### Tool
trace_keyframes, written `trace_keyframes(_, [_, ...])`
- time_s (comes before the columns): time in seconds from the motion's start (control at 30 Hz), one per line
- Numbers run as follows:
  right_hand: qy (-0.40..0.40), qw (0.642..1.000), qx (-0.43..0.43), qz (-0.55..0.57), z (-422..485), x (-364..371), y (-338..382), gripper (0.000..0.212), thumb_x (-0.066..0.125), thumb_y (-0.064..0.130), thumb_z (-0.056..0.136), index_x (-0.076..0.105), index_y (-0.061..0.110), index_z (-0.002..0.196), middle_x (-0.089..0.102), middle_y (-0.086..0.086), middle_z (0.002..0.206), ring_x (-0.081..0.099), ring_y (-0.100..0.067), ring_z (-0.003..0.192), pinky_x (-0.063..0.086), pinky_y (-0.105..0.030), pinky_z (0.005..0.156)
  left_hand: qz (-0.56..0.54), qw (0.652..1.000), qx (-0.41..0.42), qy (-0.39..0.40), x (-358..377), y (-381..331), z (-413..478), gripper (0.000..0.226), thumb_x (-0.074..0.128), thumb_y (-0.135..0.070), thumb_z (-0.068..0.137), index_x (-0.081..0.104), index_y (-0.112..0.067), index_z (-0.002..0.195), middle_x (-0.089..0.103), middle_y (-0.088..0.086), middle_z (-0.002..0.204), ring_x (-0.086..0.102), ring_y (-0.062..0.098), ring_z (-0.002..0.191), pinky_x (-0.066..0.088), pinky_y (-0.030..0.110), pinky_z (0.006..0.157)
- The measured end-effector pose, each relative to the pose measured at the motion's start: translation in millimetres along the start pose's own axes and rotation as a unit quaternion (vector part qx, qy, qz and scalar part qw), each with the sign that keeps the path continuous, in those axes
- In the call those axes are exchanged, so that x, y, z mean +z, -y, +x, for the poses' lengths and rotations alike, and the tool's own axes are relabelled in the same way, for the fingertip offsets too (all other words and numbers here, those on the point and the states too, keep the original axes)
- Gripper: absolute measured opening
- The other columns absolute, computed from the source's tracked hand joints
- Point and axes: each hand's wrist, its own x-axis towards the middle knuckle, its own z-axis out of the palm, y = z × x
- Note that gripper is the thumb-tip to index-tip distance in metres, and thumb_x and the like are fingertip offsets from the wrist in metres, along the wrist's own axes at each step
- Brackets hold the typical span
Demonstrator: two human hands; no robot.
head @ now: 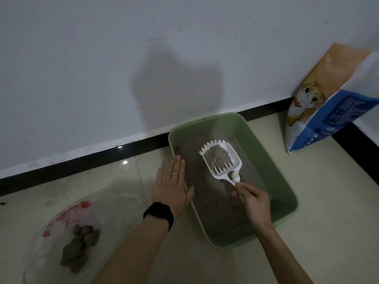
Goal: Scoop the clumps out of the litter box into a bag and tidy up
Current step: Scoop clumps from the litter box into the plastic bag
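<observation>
A green rectangular plastic litter box (285, 193) sits on the glossy cream tile floor (307, 242), its far corner against the black baseboard (82, 160) of a white wall (102, 58). To its right, near the corner, an orange-and-blue litter sack with a cartoon cat (320, 107) leans upright, its right side cut off by the frame. On the left, a clear plastic bag with red print (67, 214) lies open on the floor, grey clumps (79, 249) inside it.

The left hand (171, 185), flat with fingers spread and holding nothing, rests on the box's left rim; a ring and a black wristband show. The right hand (253, 201) is closed on the handle of a white slotted plastic scoop (220, 158). The scoop hangs over the grey litter (207, 193), its long axis running from the hand up-left, toothed edge toward the wall, loaded with litter. The picture is dim and slightly blurred; a small white lump on the handle cannot be made out.
</observation>
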Motion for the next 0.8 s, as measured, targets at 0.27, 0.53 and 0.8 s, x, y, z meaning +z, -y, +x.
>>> trace_keyframes(0.27, [-0.012,1.000,0.010,0.008,-8,-1,0,0.027,0.064,0.028,0.093,0.077,0.031,0.069,0.074,0.000,0.075,0.049,-0.017,0.057,0.037,-0.031,0.061,-0.018,1.000,0.025,0.002,-1,0,-18,0.078,0.002,-0.066,0.095,-0.027,-0.017,0.148,-0.034,-0.001,0.154,-0.021,0.013,0.147,-0.010,0.044,0.121])
trace_keyframes(0.53, [-0.001,1.000,-0.007,-0.006,-19,0,3,0.027,0.064,0.028,0.092,0.077,0.024,0.069,0.070,-0.012,0.075,0.045,-0.022,0.057,0.033,-0.032,0.058,-0.022,0.997,0.076,0.016,0,16,-22,0.080,0.001,-0.069,0.092,-0.019,-0.021,0.153,-0.026,-0.004,0.159,-0.016,0.014,0.149,-0.005,0.047,0.122])
trace_keyframes(0.8, [0.056,0.998,-0.032,-0.024,-49,32,25,0.027,0.064,0.028,0.092,0.077,0.028,0.068,0.073,-0.001,0.073,0.050,-0.017,0.060,0.036,-0.032,0.064,-0.009,1.000,0.027,0.012,-8,110,-46,0.078,-0.010,-0.056,0.086,-0.009,-0.024,0.156,-0.011,-0.004,0.164,-0.009,0.016,0.151,-0.004,0.043,0.120])
